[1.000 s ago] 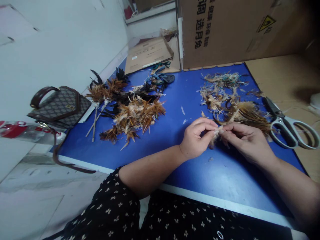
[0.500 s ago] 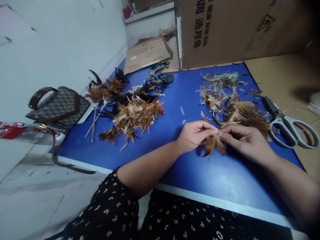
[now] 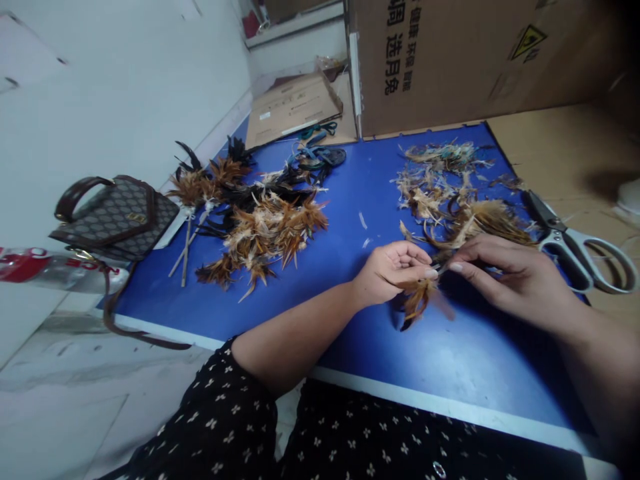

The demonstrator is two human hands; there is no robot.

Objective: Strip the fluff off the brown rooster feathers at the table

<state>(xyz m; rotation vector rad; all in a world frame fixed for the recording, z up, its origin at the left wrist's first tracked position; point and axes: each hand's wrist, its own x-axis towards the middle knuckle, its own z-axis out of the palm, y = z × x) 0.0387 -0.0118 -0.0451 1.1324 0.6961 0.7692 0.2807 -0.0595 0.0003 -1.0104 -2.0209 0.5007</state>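
blue tabletop (image 3: 350, 340) lay under a feather tuft (image 3: 417, 298), pinched at its quills by the left hand (image 3: 393, 273); right hand (image 3: 517, 281) fingertips pressed on the same end. risk: slack pinch could scatter feathers.

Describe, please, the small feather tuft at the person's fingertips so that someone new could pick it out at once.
On the blue table, find the spot near the front edge where the left hand and right hand almost meet. The feather tuft hangs from the left hand's pinch, fanning downward. Unlike the loose pile behind and the bundles farther left, it alone is held.
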